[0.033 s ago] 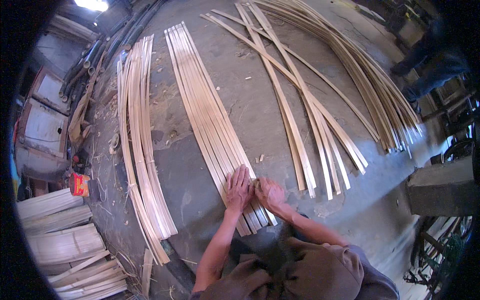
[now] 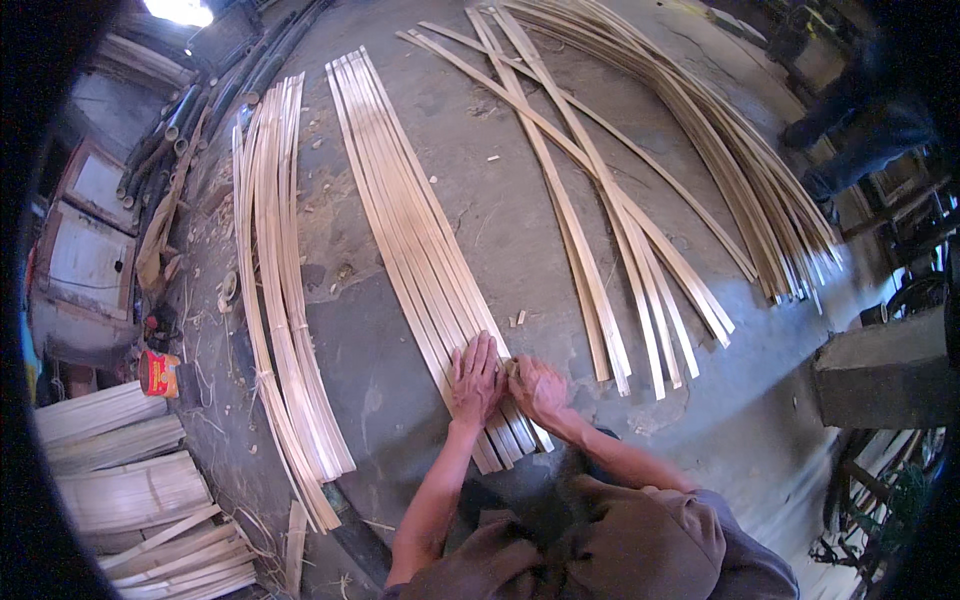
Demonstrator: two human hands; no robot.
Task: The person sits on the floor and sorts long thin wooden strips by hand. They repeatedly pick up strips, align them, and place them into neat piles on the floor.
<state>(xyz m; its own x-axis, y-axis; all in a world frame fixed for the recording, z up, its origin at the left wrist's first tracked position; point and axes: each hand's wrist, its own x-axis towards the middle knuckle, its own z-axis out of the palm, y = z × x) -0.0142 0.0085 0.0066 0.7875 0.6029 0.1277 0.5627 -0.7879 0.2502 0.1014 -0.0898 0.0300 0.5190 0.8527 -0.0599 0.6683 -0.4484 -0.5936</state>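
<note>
long flat pale wooden strips (image 2: 405, 220) | left hand (image 2: 476, 382) splayed atop | right hand (image 2: 541, 392) curled, can't tell if gripping

The middle row of strips (image 2: 405, 220) looks to be made of pale wood, and it is finished smooth with a soft shine. The same pale wood is seen in the left bundle (image 2: 275, 250), where bright shiny patches are shown near the low end. The floor (image 2: 390, 430) is made of something grey and hard, mostly matt, and is marked by cracks and rough spots. The shirt (image 2: 640, 540) is made of matt, wrinkled cloth.
</note>
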